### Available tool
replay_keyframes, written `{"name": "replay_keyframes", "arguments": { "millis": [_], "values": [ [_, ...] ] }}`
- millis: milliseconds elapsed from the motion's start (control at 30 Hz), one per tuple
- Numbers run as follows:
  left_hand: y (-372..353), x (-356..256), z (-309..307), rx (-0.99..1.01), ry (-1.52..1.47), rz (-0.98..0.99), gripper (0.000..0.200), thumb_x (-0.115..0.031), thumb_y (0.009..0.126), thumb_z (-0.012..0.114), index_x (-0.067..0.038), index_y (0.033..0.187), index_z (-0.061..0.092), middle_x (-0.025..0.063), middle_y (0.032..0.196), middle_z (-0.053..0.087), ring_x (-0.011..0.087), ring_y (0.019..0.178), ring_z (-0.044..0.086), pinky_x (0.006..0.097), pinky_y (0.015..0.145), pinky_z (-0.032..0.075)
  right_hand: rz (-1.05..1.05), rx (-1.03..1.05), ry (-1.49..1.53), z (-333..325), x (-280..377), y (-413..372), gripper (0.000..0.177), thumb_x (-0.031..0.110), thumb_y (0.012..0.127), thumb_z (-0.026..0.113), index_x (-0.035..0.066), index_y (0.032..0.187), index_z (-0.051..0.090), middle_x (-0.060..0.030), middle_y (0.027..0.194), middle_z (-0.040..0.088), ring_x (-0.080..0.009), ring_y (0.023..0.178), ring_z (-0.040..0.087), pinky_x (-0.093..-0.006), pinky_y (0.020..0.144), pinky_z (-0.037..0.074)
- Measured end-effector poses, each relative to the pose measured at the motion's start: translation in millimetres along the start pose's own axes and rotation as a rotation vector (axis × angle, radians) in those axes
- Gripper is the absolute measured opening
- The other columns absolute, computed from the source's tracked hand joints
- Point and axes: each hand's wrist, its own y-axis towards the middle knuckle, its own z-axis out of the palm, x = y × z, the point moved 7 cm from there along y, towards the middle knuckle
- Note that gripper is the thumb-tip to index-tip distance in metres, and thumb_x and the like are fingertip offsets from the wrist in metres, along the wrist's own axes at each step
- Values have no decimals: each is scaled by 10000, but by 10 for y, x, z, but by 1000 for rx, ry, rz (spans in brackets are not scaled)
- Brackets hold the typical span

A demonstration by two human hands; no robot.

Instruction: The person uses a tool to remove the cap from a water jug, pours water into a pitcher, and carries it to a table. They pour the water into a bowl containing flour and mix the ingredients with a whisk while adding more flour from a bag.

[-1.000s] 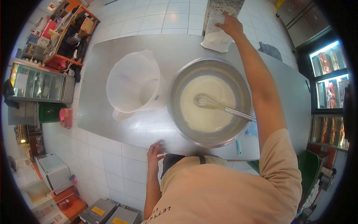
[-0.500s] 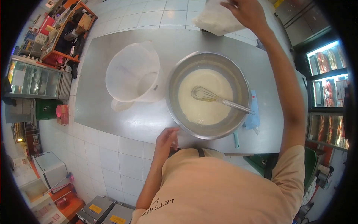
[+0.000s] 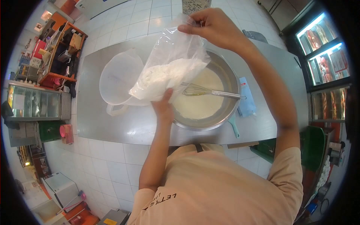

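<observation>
A clear plastic bag of white powder (image 3: 165,75) hangs tilted over the table, between the pitcher and the bowl. My right hand (image 3: 212,28) pinches its gathered top edge. Low on the bag, my left hand (image 3: 164,107) supports it, thumb on the near side and fingers mostly hidden beneath. Behind the bag is a steel mixing bowl (image 3: 233,80), partly covered by it, with pale creamy batter (image 3: 200,107) inside. A wire whisk (image 3: 221,93) lies in the bowl, its handle resting on the right rim. To the left stands a translucent plastic pitcher (image 3: 118,80), partly behind the bag.
Right of the bowl, a blue packet (image 3: 246,97) and a teal-handled utensil (image 3: 234,127) lie on the steel table (image 3: 97,125). A lit display fridge (image 3: 324,62) stands at the right. Shelving (image 3: 62,52) and a glass case (image 3: 35,99) line the left.
My right hand has brought the bag from beyond the table's far edge toward me and left, over the table. My left hand has risen from the near edge to the bag's underside.
</observation>
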Motion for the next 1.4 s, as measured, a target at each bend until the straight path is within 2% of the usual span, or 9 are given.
{"name": "replay_keyframes", "arguments": {
  "millis": [33, 67, 167, 233, 333, 667, 733, 1267, 1400],
  "values": [
    [-4, -91, -94, -70, 133, 45, 665, -49, 724, 734, 14, 1273, 364, 133, 1205, 502, 237, 1117, 487, 329, 967, 383, 32, -16, 60, 36, -115, -74, 364, 389, 763, 690, 26, 745, 673, -16, 568, 543, -76, 484, 459, -228, 470, 376],
    [15, -168, -122, -64, 139, 36, 665, -49, 724, 734, 14, 1273, 364, 133, 1205, 502, 237, 1117, 487, 329, 967, 383, 152, 43, 131, 122, -303, -128, 367, 389, 765, 690, 23, 748, 667, -14, 574, 551, -87, 474, 488, -220, 443, 374],
    [32, -354, -48, 6, 341, 29, 652, -34, 708, 741, 23, 1250, 382, 136, 1173, 525, 224, 1054, 530, 320, 924, 422, 268, 95, 210, 258, -670, -307, 370, 395, 771, 688, 27, 740, 665, -18, 578, 559, -86, 485, 524, -213, 448, 395],
    [48, -433, 47, 34, 489, 75, 647, -30, 694, 749, 18, 1231, 391, 131, 1137, 546, 216, 1016, 552, 310, 887, 444, 291, 105, 218, 295, -820, -356, 357, 391, 770, 687, 35, 762, 673, -24, 595, 573, -94, 499, 546, -220, 455, 426],
    [55, -414, 103, 44, 553, 134, 622, -38, 695, 752, 16, 1209, 406, 129, 1128, 547, 214, 1014, 551, 312, 886, 441, 322, 114, 262, 343, -959, -391, 349, 389, 774, 682, 41, 788, 679, -30, 628, 592, -104, 514, 571, -231, 471, 468],
    [-13, -372, 198, 24, 574, 171, 635, -63, 694, 761, 9, 1209, 397, 127, 1139, 530, 216, 1032, 541, 318, 888, 434, 340, 126, 380, 379, -1158, -505, 361, 355, 796, 671, -6, 787, 658, -54, 683, 616, -117, 545, 584, -234, 523, 479],
    [-21, -351, 195, 37, 684, 183, 634, -67, 719, 752, 11, 1233, 390, 128, 1161, 532, 213, 1060, 531, 323, 930, 412, 338, 123, 391, 415, -1215, -522, 353, 346, 802, 666, -7, 805, 660, -54, 689, 619, -117, 554, 586, -236, 532, 482],
    [-57, -274, 252, 36, 619, 181, 621, -70, 733, 744, 10, 1231, 382, 127, 1177, 511, 214, 1074, 516, 323, 934, 407, 370, 146, 388, 420, -1321, -566, 329, 317, 829, 639, 1, 917, 665, -60, 789, 643, -111, 610, 595, -234, 563, 495],
    [-57, -284, 244, 26, 692, 216, 606, -64, 741, 736, 11, 1228, 383, 129, 1181, 505, 216, 1084, 508, 329, 937, 406, 377, 154, 449, 453, -1306, -567, 333, 319, 829, 639, 1, 924, 662, -59, 793, 643, -110, 613, 595, -235, 566, 496]
  ]
}}
